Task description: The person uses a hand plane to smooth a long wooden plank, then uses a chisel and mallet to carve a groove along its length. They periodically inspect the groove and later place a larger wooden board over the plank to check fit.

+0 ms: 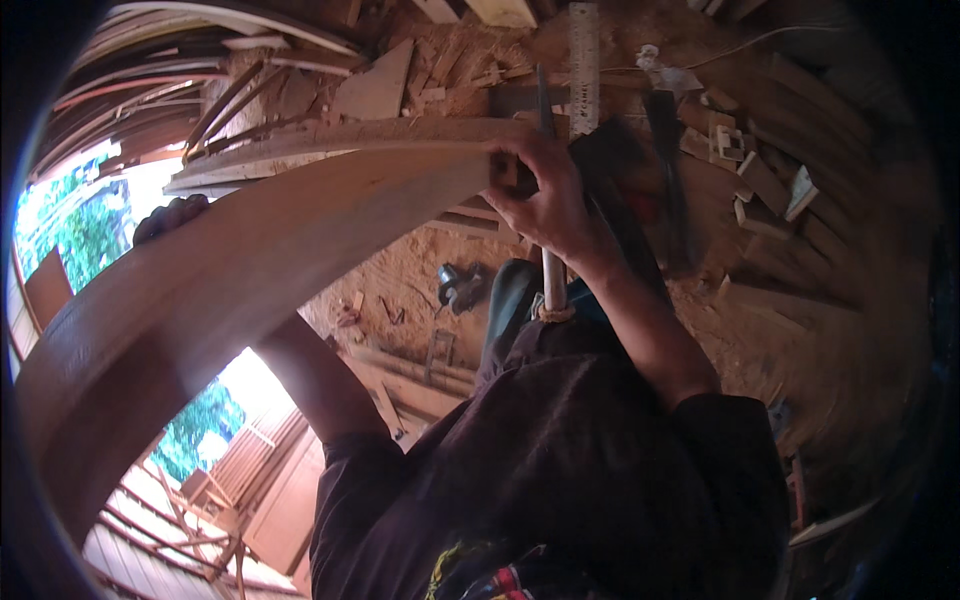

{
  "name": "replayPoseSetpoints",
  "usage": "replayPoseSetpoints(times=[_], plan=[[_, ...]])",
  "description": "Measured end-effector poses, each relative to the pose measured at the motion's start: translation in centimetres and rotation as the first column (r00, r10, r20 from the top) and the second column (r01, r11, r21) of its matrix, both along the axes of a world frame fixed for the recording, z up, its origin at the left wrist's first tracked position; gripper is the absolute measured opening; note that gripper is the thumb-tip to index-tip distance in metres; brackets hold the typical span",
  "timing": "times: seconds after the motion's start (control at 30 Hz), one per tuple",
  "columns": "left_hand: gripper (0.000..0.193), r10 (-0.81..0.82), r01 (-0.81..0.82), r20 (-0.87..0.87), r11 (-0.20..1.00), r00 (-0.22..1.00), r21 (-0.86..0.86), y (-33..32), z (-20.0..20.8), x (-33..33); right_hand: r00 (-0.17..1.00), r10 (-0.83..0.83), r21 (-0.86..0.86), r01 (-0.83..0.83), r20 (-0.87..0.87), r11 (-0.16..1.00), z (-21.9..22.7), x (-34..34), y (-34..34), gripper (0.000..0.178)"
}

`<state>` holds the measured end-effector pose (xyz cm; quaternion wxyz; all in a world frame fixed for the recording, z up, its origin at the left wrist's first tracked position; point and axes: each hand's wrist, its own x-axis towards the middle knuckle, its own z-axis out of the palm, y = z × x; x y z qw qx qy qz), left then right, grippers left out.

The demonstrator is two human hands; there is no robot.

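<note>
A long, wide wooden plank (270, 230) slants across in front of me, from the lower left up to the middle. My left hand (172, 216) is closed round its far edge, with only the curled fingers showing; the plank hides the rest. At the plank's other end, my right hand (545, 195) is closed on the end, thumb and forefinger bent in a ring. Below my right wrist, a pale rod-like handle (553, 280) stands near my lap. Beyond that hand a narrow dark blade (544, 100) points away; whether the two belong together I cannot tell.
A metal ruler (583, 70) lies beyond my right hand. Wood offcuts (765, 185) are scattered at the right, and long strips (150, 75) are stacked at the far left. A dark power tool (460, 287) rests on the shaving-covered floor (390, 265) under the plank.
</note>
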<state>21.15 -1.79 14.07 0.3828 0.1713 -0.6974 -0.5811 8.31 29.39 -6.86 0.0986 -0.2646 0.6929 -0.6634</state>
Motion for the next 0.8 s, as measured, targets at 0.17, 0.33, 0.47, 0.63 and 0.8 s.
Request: replayPoseSetpoints(times=[0.17,0.33,0.47,0.63,0.8], plan=[[0.076,0.124,-0.115,0.115,0.99,0.986,-0.08,-2.0,0.8,-1.2,0.999,0.02,0.072,-0.018,-0.036,0.997,1.1,-0.7,-0.3,0.046],[0.076,0.207,-0.181,0.197,0.973,0.958,-0.14,-1.3,3.9,-0.2,0.935,0.328,0.122,-0.344,0.135,0.931,3.1,-3.6,-0.5,0.063],[0.077,0.255,-0.221,0.223,0.961,0.941,-0.166,-0.8,5.2,0.8,0.848,0.507,0.18,-0.528,0.154,0.83,3.8,-5.5,-1.9,0.075],[0.078,0.275,-0.236,0.236,0.955,0.932,-0.179,-0.6,5.5,1.3,0.845,0.517,0.261,-0.534,0.135,0.804,3.5,-6.2,-1.9,0.071],[0.078,0.271,-0.233,0.225,0.956,0.936,-0.181,-0.4,5.4,1.8,0.865,0.499,0.187,-0.501,0.059,0.845,2.4,-5.1,-1.9,0.077]])
